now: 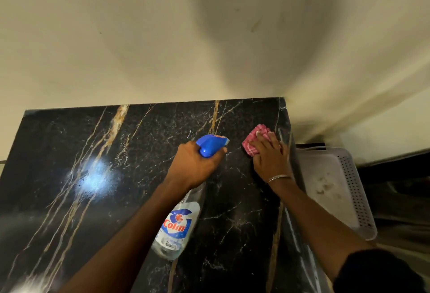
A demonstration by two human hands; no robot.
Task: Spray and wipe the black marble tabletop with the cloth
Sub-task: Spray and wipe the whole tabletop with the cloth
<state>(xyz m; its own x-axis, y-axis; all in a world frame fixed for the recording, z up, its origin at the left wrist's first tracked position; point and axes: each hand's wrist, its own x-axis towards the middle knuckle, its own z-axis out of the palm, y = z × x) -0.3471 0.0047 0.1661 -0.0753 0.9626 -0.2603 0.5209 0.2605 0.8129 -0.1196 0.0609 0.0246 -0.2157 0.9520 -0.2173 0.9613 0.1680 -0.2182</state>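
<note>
The black marble tabletop (pixel 93 153) with gold and white veins fills the lower left and middle. My left hand (pixel 197 164) grips the neck of a clear spray bottle (pixel 176 227) with a blue trigger head, its nozzle pointing right and away, held above the marble. My right hand (pixel 270 155) lies flat with straight fingers on a pink checked cloth (pixel 252 140), pressing it onto the marble near the far right corner. A thin bangle circles that wrist.
A cream wall (pixel 162 36) rises directly behind the tabletop. Just off the right edge stands a white perforated plastic basket (pixel 349 176). A bright light reflection glares on the marble at the left.
</note>
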